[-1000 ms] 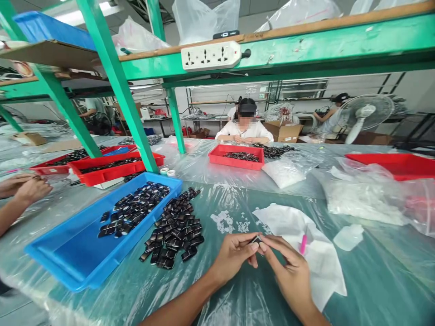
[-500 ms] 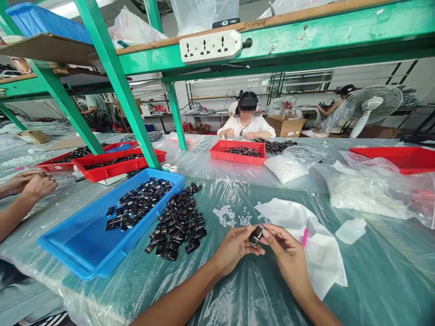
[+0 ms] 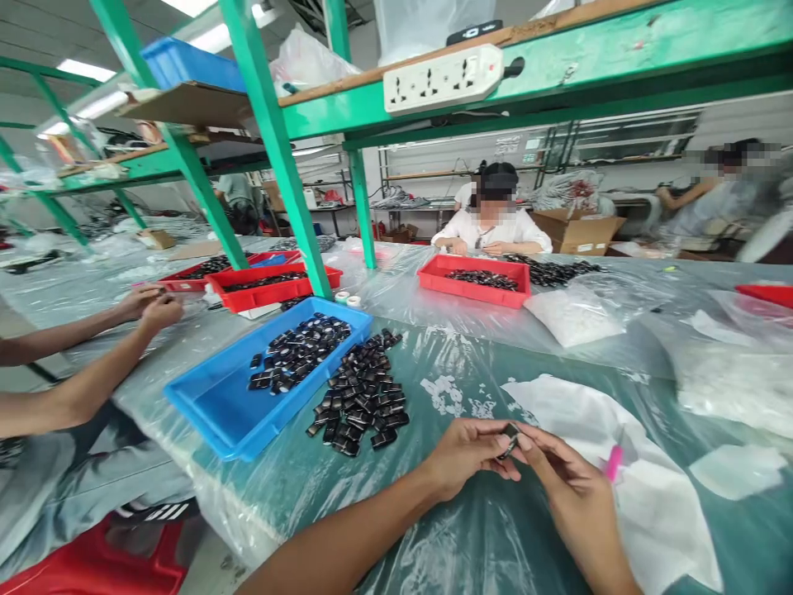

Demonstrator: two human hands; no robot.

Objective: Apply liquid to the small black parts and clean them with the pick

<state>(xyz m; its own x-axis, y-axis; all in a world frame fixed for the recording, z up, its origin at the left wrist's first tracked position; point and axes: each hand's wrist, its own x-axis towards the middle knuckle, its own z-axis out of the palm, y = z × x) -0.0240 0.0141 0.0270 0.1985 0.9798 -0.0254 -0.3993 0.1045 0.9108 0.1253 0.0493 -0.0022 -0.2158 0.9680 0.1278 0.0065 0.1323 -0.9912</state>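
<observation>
A small black glossy piece is pinched between the fingertips of both my hands. My left hand grips it from the left, my right hand from the right, which also holds a pink tool. Both hover over the plastic-covered green table. Left of them lies a pile of the same black pieces, beside a blue tray holding more of them. A white sheet lies under my right hand.
A co-worker's arms reach in from the left. Red trays with black pieces stand farther back, where another person sits. Green shelf posts rise behind the blue tray. White bags lie at the right.
The view has swung to the left, so everything sits further right in frame. My hands still pinch the black piece, which has turned slightly between the fingers.
</observation>
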